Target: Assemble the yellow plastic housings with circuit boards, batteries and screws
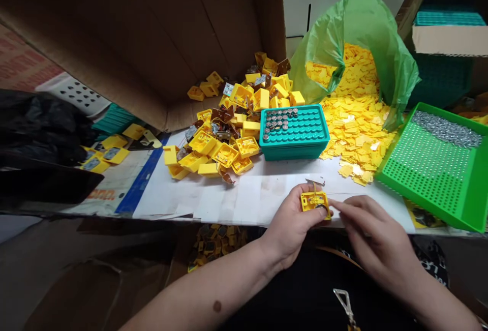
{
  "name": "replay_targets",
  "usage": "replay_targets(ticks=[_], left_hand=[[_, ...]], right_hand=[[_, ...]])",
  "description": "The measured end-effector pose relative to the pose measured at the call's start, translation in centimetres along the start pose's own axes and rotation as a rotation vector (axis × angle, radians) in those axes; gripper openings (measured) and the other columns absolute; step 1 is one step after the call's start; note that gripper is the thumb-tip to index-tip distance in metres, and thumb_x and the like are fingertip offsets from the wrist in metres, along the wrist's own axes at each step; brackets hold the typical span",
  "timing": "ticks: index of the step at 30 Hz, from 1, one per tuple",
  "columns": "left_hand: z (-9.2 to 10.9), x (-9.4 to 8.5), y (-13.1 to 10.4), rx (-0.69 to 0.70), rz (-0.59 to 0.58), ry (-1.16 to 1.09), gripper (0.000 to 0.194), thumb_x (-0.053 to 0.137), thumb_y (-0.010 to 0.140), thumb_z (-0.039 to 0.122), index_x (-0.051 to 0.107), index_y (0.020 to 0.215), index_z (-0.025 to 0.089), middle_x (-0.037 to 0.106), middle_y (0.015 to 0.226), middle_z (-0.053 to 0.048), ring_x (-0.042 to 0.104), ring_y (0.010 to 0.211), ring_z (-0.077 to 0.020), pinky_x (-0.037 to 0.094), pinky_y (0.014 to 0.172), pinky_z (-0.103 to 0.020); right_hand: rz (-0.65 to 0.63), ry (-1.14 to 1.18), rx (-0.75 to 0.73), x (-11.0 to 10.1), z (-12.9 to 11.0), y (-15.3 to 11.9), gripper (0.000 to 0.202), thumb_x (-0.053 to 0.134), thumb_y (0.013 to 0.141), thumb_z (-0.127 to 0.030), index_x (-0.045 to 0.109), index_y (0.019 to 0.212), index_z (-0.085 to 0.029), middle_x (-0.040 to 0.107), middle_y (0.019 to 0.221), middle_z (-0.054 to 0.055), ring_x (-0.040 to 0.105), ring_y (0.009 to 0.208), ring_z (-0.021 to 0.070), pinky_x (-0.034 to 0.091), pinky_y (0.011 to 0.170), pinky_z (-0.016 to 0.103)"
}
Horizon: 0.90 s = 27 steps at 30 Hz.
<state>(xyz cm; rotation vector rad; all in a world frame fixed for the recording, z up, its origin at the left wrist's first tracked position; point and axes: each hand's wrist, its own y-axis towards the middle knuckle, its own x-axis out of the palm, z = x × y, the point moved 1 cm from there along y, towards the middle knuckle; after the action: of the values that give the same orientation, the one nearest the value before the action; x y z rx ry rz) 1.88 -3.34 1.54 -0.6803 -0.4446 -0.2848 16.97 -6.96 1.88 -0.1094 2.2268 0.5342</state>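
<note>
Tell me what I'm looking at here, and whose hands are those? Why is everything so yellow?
This one picture comes from a camera worn on a person's head, looking down, so you see that person's own two hands. The left hand holds a small yellow plastic case. The right hand has its fingertips right beside the case. On the white table lies a pile of yellow cases, many like the held one. Next to it sits a teal tray with small round metal pieces in its holes. A green bag spills flat yellow bits, and a green tray on the right holds shiny metal parts at its far end.
</note>
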Motion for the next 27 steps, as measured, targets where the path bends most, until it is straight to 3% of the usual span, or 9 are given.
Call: replay_targets(ticks=[2, 4, 6, 8, 12, 17, 20, 24, 27], left_hand=[[0.2, -0.1, -0.3, -0.062, -0.055, -0.021, 0.038, 0.064, 0.067, 0.011, 0.047, 0.100, 0.018, 0.062, 0.090, -0.003, 0.062, 0.076, -0.0117, 0.047, 0.074, -0.027], [0.2, -0.1, -0.7, -0.102, -0.149, -0.026, 0.040, 0.067, 0.066, 0.012, 0.046, 0.099, 0.019, 0.063, 0.089, -0.003, 0.064, 0.072, -0.0130, 0.049, 0.068, -0.025], [0.1, -0.1, -1.0, -0.111, -0.224, -0.007, 0.040, 0.068, 0.065, 0.014, 0.046, 0.098, 0.019, 0.063, 0.086, -0.003, 0.065, 0.067, -0.0132, 0.049, 0.060, -0.022], [0.1, -0.2, -1.2, -0.109, -0.244, 0.030, 0.039, 0.068, 0.065, 0.016, 0.047, 0.097, 0.020, 0.062, 0.084, -0.002, 0.065, 0.065, -0.0131, 0.048, 0.054, -0.020], [0.0, -0.5, -0.7, -0.125, -0.169, 0.133, 0.037, 0.067, 0.066, 0.016, 0.049, 0.098, 0.021, 0.060, 0.085, -0.001, 0.064, 0.068, -0.0134, 0.049, 0.054, -0.021], [0.0, -0.7, 0.2, -0.028, -0.023, 0.149, 0.031, 0.063, 0.069, 0.013, 0.052, 0.097, 0.019, 0.059, 0.087, -0.001, 0.059, 0.077, -0.0105, 0.049, 0.069, -0.025], [0.0, -0.6, 0.3, -0.010, 0.008, 0.138, 0.031, 0.061, 0.069, 0.012, 0.052, 0.098, 0.019, 0.059, 0.091, -0.002, 0.058, 0.081, -0.0123, 0.049, 0.073, -0.028], [0.1, -0.7, 0.1, -0.023, -0.010, 0.101, 0.033, 0.061, 0.067, 0.010, 0.054, 0.098, 0.018, 0.060, 0.089, -0.002, 0.057, 0.079, -0.0116, 0.048, 0.073, -0.028], [0.5, -1.1, 0.0, -0.041, -0.076, -0.079, 0.046, 0.059, 0.060, 0.005, 0.052, 0.103, 0.019, 0.061, 0.091, -0.003, 0.058, 0.082, -0.0124, 0.046, 0.076, -0.026]], right_hand=[[0.078, 0.164, 0.146, -0.2, 1.3, -0.2, 0.030, 0.048, 0.086, -0.016, 0.055, 0.114, -0.021, 0.057, 0.095, 0.007, 0.057, 0.086, 0.0150, 0.050, 0.070, 0.026], [0.048, 0.332, 0.256, -0.1, 2.5, -0.2, 0.038, 0.052, 0.085, -0.022, 0.049, 0.123, -0.025, 0.057, 0.103, 0.006, 0.059, 0.086, 0.0146, 0.053, 0.072, 0.027], [-0.034, 0.483, 0.271, 0.1, 3.3, 0.1, 0.044, 0.055, 0.085, -0.025, 0.044, 0.127, -0.028, 0.054, 0.113, 0.007, 0.060, 0.094, 0.0155, 0.054, 0.077, 0.029], [-0.048, 0.499, 0.220, 0.1, 3.5, 0.5, 0.033, 0.056, 0.084, -0.025, 0.053, 0.117, -0.029, 0.053, 0.117, 0.006, 0.055, 0.106, 0.0169, 0.052, 0.084, 0.031], [0.001, 0.384, 0.174, -0.2, 2.7, 1.1, 0.014, 0.054, 0.085, -0.023, 0.058, 0.099, -0.024, 0.058, 0.105, 0.005, 0.056, 0.103, 0.0159, 0.049, 0.087, 0.030], [0.117, 0.467, 0.295, 0.2, 1.1, 1.2, 0.035, 0.058, 0.082, -0.024, 0.048, 0.116, -0.025, 0.059, 0.093, 0.004, 0.063, 0.076, 0.0122, 0.054, 0.061, 0.020], [0.092, 0.552, 0.328, 0.4, 0.9, 1.3, 0.038, 0.055, 0.084, -0.023, 0.046, 0.121, -0.026, 0.059, 0.092, 0.003, 0.063, 0.073, 0.0113, 0.055, 0.062, 0.021], [0.070, 0.359, 0.200, -0.2, 1.0, 1.6, 0.016, 0.054, 0.084, -0.018, 0.059, 0.098, -0.023, 0.060, 0.090, 0.003, 0.060, 0.084, 0.0124, 0.052, 0.070, 0.022], [0.005, 0.244, 0.002, -0.7, 0.8, 1.4, 0.020, 0.049, 0.085, -0.011, 0.057, 0.100, -0.021, 0.061, 0.098, 0.005, 0.058, 0.093, 0.0131, 0.050, 0.079, 0.024]])
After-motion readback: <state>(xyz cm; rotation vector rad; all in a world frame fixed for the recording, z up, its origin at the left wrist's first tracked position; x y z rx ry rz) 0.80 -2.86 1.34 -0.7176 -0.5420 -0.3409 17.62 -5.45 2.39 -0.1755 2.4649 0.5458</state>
